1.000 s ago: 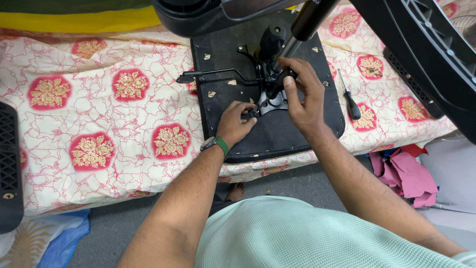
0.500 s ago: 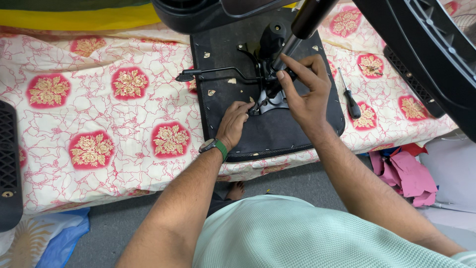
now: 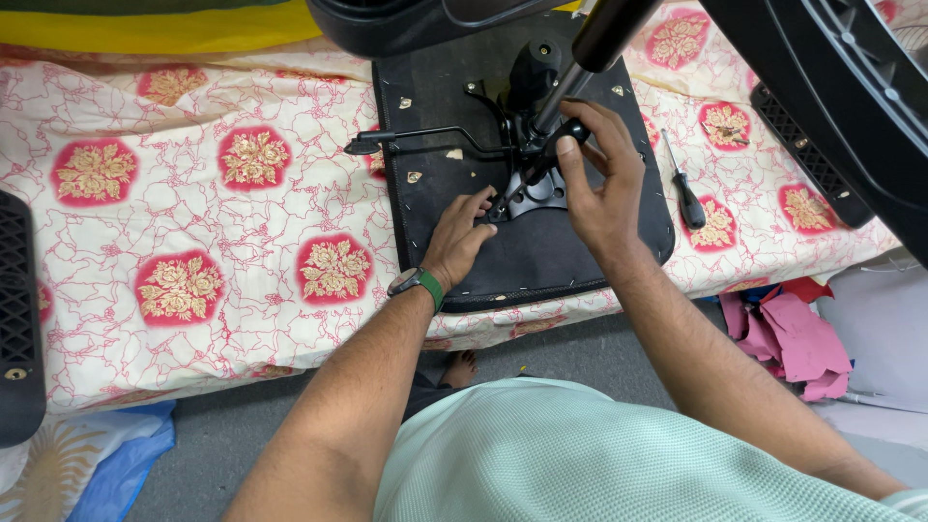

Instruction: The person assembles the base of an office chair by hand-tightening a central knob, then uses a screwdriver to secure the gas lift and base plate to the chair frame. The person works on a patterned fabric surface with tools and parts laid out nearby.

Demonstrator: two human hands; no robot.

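Note:
An upturned black chair seat lies on a cloth with a red flower pattern. A black metal mechanism plate with a lever and a gas cylinder is fixed to its underside. My right hand is shut on the black handle of a screwdriver, tip down at the plate's front corner. My left hand, with a green-strapped watch on its wrist, rests on the seat, fingertips pinched at the screwdriver's tip. Whether a screw is under them I cannot tell.
A second screwdriver lies on the cloth right of the seat. A black chair base looms at the upper right. A black mesh part is at the left edge. Pink rags lie on the floor at right.
My right hand has shifted its grip up along the screwdriver handle and turned a little. My left hand's fingers stay at the tip.

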